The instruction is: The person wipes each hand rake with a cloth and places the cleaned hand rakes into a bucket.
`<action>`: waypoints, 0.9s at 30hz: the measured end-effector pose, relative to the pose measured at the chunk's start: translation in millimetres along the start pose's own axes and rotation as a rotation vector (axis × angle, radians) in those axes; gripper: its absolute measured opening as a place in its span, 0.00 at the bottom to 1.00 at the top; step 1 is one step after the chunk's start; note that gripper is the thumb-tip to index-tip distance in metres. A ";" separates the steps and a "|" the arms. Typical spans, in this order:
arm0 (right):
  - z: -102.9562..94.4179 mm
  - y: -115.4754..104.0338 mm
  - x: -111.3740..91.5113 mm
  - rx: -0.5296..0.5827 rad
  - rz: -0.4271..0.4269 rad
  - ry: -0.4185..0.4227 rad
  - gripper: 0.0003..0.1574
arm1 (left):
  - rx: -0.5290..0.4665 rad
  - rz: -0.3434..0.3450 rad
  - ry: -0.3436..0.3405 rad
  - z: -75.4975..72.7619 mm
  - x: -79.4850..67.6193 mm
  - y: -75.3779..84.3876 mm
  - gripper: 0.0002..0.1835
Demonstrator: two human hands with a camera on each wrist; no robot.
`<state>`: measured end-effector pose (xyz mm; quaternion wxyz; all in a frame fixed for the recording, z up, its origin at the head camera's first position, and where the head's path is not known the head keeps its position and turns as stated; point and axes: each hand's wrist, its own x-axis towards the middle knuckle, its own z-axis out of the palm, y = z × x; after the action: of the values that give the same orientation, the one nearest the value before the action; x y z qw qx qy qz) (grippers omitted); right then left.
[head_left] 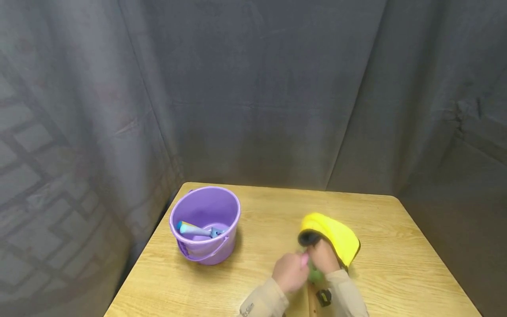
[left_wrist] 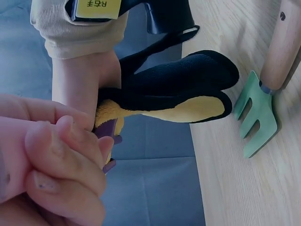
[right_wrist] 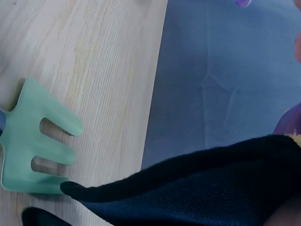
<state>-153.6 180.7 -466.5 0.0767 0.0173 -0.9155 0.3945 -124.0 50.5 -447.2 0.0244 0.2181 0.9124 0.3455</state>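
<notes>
My left hand (head_left: pixel 291 272) grips the pink handle (left_wrist: pixel 11 155) of a garden tool, its fingers curled round it. The tool's purple head (left_wrist: pixel 107 129) shows partly beside a yellow and dark grey cleaning cloth (head_left: pixel 340 240). My right hand (head_left: pixel 324 255) holds that cloth around the purple head; most of its fingers are hidden by the cloth. Below both hands, a green hand fork (left_wrist: pixel 263 117) with a wooden handle (head_left: pixel 312 301) lies on the table. In the right wrist view, a fold of the cloth hangs over the fork's tines.
A purple bucket (head_left: pixel 231 246) stands at the table's left side, with blue-handled tools (head_left: pixel 196 230) leaning inside it. The wooden table (head_left: pixel 396 251) ends at a grey curtain (head_left: pixel 257 97) behind. A dark strap device (head_left: pixel 324 297) is on the right wrist.
</notes>
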 end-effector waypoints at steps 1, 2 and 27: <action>0.0 -0.1 0.1 0.000 0.018 -0.006 0.09 | -0.016 -0.006 -0.003 0.3 -0.7 -0.1 0.06; -0.2 -0.1 0.2 0.000 0.033 -0.012 0.10 | -0.027 -0.011 -0.007 0.6 -1.3 -0.2 0.07; -4.4 10.0 6.0 -0.022 0.102 0.094 0.19 | -0.086 -0.076 -0.044 5.2 -7.0 -0.6 0.04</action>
<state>-159.9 191.0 -469.8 0.0993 -0.0489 -0.9150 0.3881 -116.8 50.4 -452.3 0.0669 0.1897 0.9035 0.3786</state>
